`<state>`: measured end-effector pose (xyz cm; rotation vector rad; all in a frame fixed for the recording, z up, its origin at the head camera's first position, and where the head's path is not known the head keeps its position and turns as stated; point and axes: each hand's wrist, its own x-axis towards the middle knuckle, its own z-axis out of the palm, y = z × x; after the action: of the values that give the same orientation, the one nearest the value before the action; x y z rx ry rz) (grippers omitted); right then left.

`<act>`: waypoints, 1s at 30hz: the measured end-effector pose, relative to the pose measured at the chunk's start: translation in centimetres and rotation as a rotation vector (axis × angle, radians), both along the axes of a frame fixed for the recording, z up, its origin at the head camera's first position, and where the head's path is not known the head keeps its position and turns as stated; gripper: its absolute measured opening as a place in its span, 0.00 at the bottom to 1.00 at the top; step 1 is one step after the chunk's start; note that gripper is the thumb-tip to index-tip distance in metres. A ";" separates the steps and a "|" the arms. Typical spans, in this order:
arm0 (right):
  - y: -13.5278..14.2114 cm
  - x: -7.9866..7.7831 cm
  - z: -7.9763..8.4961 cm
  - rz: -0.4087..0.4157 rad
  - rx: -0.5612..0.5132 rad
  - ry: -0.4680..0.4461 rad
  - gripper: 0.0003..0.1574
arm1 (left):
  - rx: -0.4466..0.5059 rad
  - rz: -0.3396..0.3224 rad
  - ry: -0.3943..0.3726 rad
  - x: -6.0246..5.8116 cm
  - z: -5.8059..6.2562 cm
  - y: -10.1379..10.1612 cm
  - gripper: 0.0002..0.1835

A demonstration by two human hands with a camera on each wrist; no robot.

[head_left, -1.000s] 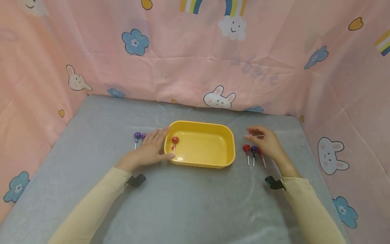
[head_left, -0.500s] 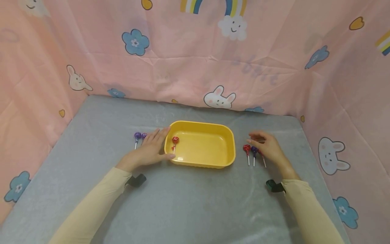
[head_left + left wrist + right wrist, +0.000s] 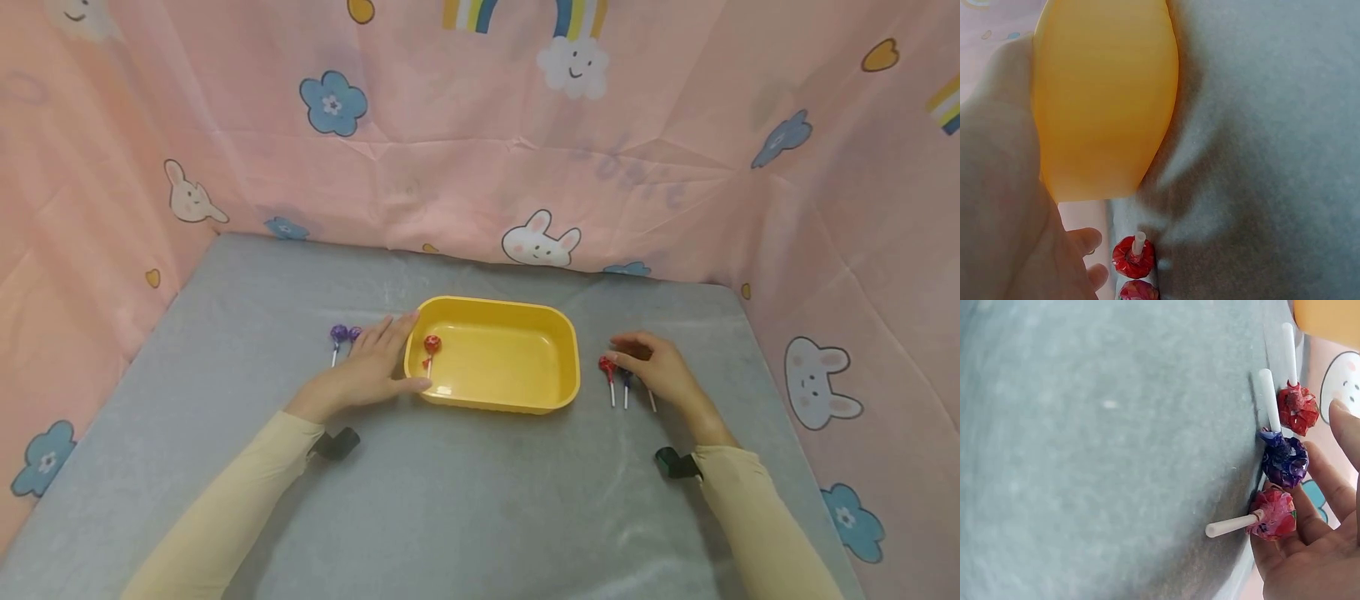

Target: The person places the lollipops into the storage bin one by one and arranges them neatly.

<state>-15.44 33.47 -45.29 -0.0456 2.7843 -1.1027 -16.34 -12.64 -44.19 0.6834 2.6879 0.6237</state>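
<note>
My left hand [image 3: 365, 372] lies against the left end of a yellow basin [image 3: 498, 305], fingers spread along the wall and thumb at the near rim. A red lollipop [image 3: 432, 344] lies inside that end. Two purple lollipops, one [image 3: 339, 332] in full view, sit left of the hand, which partly covers the other. By its fingertips, the left wrist view shows a red lollipop [image 3: 1134, 257]. Over the right-hand row, my right hand [image 3: 660, 368] curves loosely and holds nothing. In the right wrist view its fingers are beyond a red [image 3: 1298, 410], a dark purple [image 3: 1285, 461] and a pinkish-red lollipop [image 3: 1272, 514].
A grey cloth [image 3: 480, 500] covers the table. Pink printed curtains [image 3: 450, 183] close in the back and both sides. Dark wrist cameras, one at the left cuff [image 3: 337, 444] and one at the right cuff [image 3: 675, 463], stick out over the table.
My right hand has come down and slightly nearer, so it now covers the heads of the dark purple and pinkish-red lollipops in the head view. The left hand and basin have stayed put.
</note>
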 end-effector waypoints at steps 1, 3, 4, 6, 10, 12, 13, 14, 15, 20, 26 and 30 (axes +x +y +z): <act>0.0 0.0 0.0 -0.001 -0.001 -0.002 0.32 | -0.002 -0.003 0.002 0.0 0.0 0.0 0.59; 0.0 0.1 -0.1 -0.001 0.001 -0.002 0.32 | -0.007 -0.002 0.004 -0.1 0.0 0.0 0.59; 0.0 0.1 -0.1 -0.001 0.001 -0.001 0.32 | -0.009 -0.001 0.003 -0.1 0.0 0.0 0.59; -0.1 0.1 -0.2 -0.001 0.000 0.000 0.31 | -0.009 0.001 0.000 0.0 0.0 0.0 0.59; -0.2 0.2 -0.2 0.006 -0.005 -0.009 0.32 | 0.001 0.005 -0.005 0.1 0.0 0.1 0.58; -0.2 0.2 -0.3 0.007 -0.006 -0.015 0.33 | 0.001 0.006 -0.006 0.1 0.0 0.1 0.58; -0.2 0.3 -0.3 0.007 -0.002 -0.015 0.33 | 0.001 0.006 -0.007 0.1 0.0 0.1 0.58; -0.2 0.3 -0.3 0.008 0.002 -0.015 0.33 | -0.001 0.005 -0.008 0.1 0.0 0.1 0.58; -0.1 0.4 -0.3 0.009 0.005 -0.013 0.33 | -0.001 0.005 -0.009 0.1 0.0 0.1 0.58; -0.2 0.4 -0.5 0.001 0.018 0.001 0.31 | -0.003 0.007 -0.018 0.1 0.0 0.1 0.59; -0.3 0.4 -0.7 0.000 0.016 0.020 0.29 | -0.001 0.009 -0.015 0.1 0.0 0.0 0.59; -0.3 0.5 -0.8 0.000 0.008 0.025 0.28 | 0.002 0.012 -0.020 0.1 -0.1 0.0 0.59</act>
<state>-14.98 33.19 -46.09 -0.0588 2.8107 -1.0983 -16.28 -12.63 -44.29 0.6593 2.6754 0.6335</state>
